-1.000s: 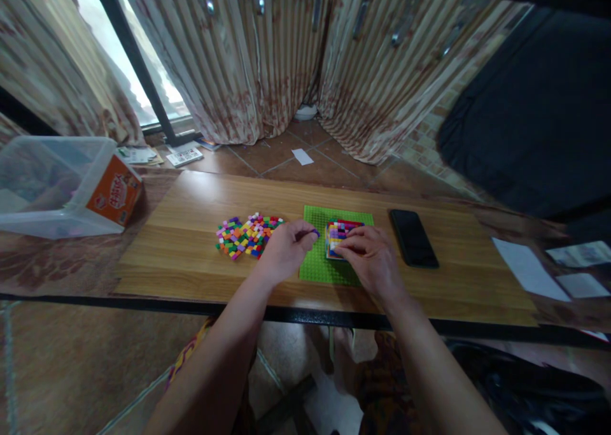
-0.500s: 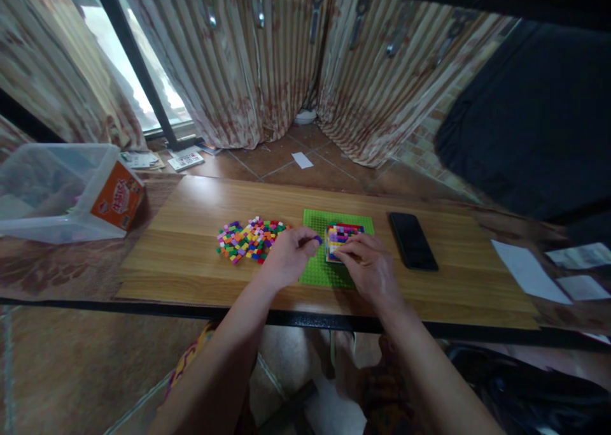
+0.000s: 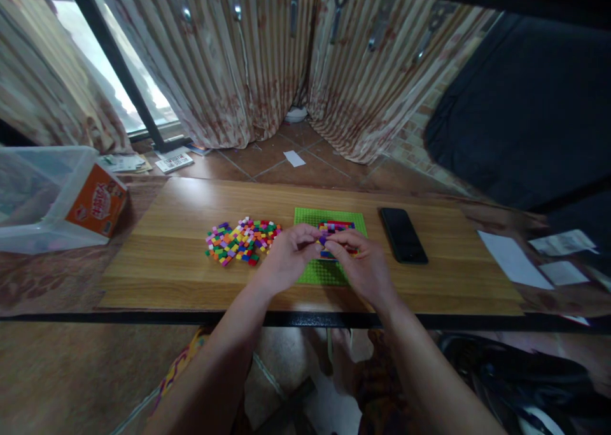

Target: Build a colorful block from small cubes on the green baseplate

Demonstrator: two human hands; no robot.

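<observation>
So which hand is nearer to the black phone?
Right. The right hand is to the left of the black phone; the left hand is farther left, between the right hand and the loose bricks.

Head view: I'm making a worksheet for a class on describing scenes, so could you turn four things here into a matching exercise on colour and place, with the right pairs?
Things
1. Phone
2. Baseplate
3. Loose brick pile
4. Plastic bin

Descriptions
A. Many colours, left of the baseplate
B. Clear, with an orange label
C. Black, right of the baseplate
D. Green and studded

Pairs: 1-C, 2-D, 3-A, 4-B
</observation>
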